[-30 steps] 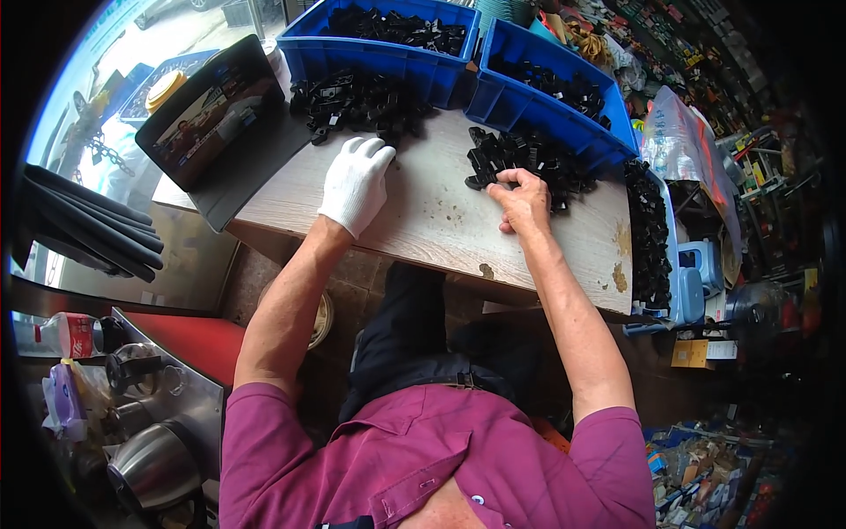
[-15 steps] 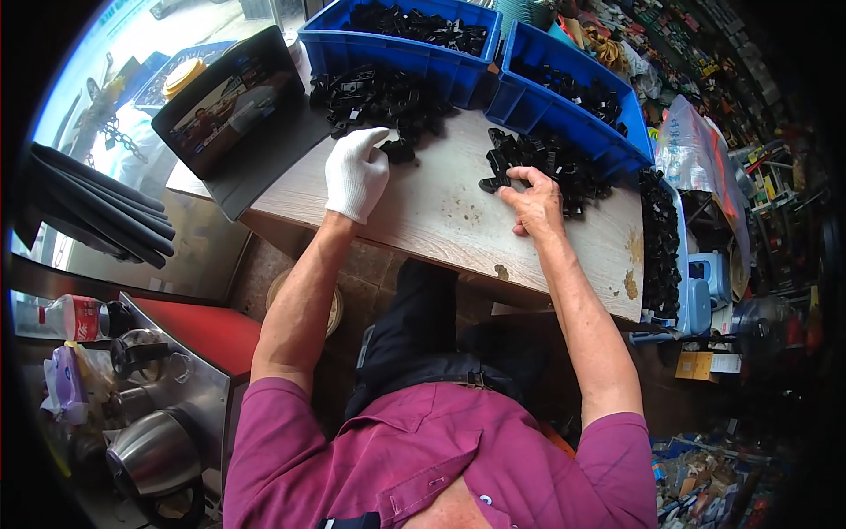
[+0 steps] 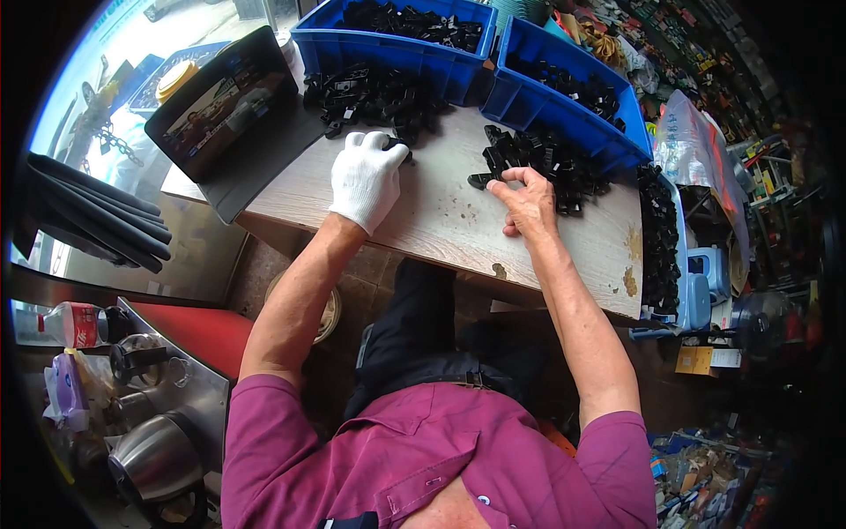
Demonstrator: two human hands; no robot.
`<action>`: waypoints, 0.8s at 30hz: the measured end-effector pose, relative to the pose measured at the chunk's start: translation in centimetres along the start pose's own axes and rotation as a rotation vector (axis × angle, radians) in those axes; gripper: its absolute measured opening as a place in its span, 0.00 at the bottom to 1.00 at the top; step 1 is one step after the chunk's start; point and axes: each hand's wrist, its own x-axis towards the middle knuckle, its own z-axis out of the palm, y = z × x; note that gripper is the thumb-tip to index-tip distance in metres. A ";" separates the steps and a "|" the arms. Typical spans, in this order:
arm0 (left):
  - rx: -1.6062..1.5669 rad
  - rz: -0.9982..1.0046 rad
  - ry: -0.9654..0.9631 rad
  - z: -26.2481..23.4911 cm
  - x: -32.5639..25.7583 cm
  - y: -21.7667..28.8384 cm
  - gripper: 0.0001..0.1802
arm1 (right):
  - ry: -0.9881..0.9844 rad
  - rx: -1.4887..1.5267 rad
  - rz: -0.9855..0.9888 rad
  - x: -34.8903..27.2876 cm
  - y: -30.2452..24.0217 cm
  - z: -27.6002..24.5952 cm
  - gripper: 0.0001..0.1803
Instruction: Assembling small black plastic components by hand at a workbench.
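cluttered workshop, worn wooden desk. gloved left hand closed on a black plastic part by the left pile. bare right hand pinches a part at the right pile. risk: loose parts could get swept off the desk edge.

Left hand (white-gloved) curled, palm down; right hand bare, pinching.

surface: worn wooden table | on it: two blue bins, black part piles, tablet
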 end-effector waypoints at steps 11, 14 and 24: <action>-0.139 0.083 -0.054 -0.4 0.2 0.1 0.14 | -0.018 -0.042 -0.072 0.5 0.2 1.1 0.19; -0.186 0.094 -0.148 -0.2 0.4 0.2 0.15 | -0.007 -0.071 -0.054 0.6 0.6 0.6 0.16; -0.247 0.090 -0.120 -0.6 0.0 0.2 0.09 | -0.069 0.007 0.020 -0.6 0.3 1.5 0.13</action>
